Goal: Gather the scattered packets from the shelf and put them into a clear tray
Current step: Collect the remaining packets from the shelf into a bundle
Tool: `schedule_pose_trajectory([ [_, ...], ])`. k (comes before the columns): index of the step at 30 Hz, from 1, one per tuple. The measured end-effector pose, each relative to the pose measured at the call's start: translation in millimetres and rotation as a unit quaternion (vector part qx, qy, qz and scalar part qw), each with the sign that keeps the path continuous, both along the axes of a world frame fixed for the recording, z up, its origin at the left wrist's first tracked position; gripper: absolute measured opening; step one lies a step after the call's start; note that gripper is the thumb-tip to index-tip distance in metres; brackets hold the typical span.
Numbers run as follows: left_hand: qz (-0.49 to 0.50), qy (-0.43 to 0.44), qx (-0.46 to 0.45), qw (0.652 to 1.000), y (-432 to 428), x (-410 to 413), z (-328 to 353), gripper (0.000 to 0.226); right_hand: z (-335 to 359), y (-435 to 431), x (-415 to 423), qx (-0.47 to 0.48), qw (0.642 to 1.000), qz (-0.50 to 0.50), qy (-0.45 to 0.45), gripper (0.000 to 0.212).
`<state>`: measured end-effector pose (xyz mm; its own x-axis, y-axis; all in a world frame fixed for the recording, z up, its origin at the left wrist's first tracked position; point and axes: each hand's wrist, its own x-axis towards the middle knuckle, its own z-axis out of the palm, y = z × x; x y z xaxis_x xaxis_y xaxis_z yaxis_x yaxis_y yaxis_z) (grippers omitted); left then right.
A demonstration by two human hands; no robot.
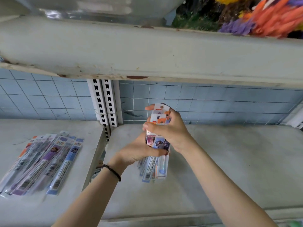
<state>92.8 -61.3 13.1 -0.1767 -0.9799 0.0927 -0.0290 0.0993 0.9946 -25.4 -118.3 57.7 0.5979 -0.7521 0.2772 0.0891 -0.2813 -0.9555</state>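
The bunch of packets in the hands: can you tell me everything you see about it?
The bunch of packets is a stack of long, thin, clear plastic sleeves with white, blue and purple printed cards, small pictures and barcodes. It stands nearly upright over the pale shelf, lower ends fanned out a little. The left hand grips its middle; the right hand curls round its upper part. White hang tabs with orange marks poke out on top.
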Motion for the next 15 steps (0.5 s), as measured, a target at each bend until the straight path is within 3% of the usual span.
schedule_pose_trajectory([
  [5, 0.012, 0.053, 0.020, 0.998, 10, -8, -19, 0.052, -9, 12, 4, -0.040, 0.998, -0.044, -0.008, 0.023],
  [8, 0.034, 0.107, 0.013, 0.994, 18, -12, -34, 0.071, -10, 12, 4, -0.049, 0.995, -0.079, -0.031, 0.025],
  [10, 0.046, 0.099, 0.011, 0.994, 19, -14, -37, 0.075, -9, 10, 5, -0.032, 0.993, -0.102, -0.046, 0.029],
  [15, 0.093, 0.038, 0.016, 0.995, 11, -12, -26, 0.048, 1, 7, 8, -0.028, 0.993, -0.094, -0.070, 0.031],
])
